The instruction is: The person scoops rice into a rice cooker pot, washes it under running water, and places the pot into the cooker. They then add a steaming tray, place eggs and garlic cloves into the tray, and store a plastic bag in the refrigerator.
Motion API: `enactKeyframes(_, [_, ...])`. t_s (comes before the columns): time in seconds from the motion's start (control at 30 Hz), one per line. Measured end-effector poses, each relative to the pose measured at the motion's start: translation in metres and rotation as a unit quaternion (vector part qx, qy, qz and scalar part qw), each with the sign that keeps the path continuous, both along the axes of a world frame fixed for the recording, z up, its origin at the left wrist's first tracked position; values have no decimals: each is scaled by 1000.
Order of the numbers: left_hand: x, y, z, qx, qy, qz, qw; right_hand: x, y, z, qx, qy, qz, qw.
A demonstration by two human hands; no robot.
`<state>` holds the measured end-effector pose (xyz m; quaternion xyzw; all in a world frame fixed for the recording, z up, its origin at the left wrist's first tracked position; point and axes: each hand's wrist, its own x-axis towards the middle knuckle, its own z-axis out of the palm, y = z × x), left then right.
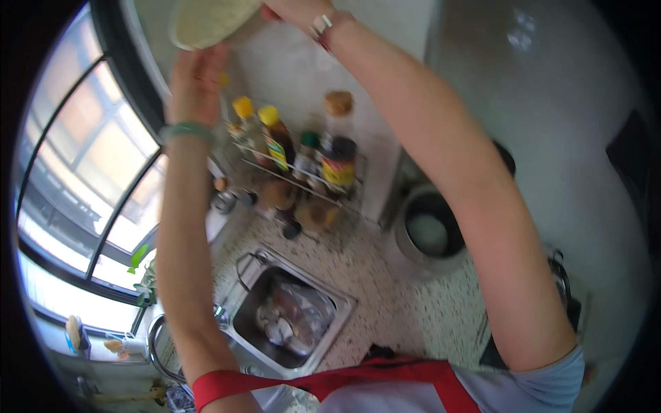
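A pale cream round dish [210, 20] is lifted at the top edge of the view, which cuts part of it off; whether it is a plate or a shallow bowl I cannot tell. My left hand [198, 79], with a green bangle at its wrist, grips the dish's lower rim, its fingertips blurred. At the dish's right side is my right hand [296, 10], a watch on its wrist; its fingers reach the rim and are partly out of view. Below the hands, a wire rack [296, 179] holds several seasoning bottles [277, 138] and jars, including a cork-topped glass jar [339, 113].
A steel sink [348, 303] in the speckled counter [385, 310] contains a clear plastic bag [303, 313]. Right of the rack stands a round metal pot [406, 237] with an open top. A dark-framed window [103, 60] fills the left, with a green plant [141, 272] near it.
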<state>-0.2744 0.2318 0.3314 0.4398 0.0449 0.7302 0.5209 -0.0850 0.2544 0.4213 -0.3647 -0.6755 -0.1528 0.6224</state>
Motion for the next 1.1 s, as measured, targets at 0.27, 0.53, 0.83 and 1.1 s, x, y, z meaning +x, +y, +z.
enactKeyframes(0.27, [0,-38,45,-109,-30,-58,992,-3,-47,46,-198,135,242,940])
enactKeyframes(0.53, [12,-68,38,-45,75,37,996,36,-104,14,-116,194,307,925])
enactKeyframes(0.83, [121,-179,-15,-73,422,85,900,168,-286,-106,-291,239,143,915])
enactKeyframes(1.1, [198,-227,-122,-144,448,-100,877,241,-364,-224,-424,366,27,828])
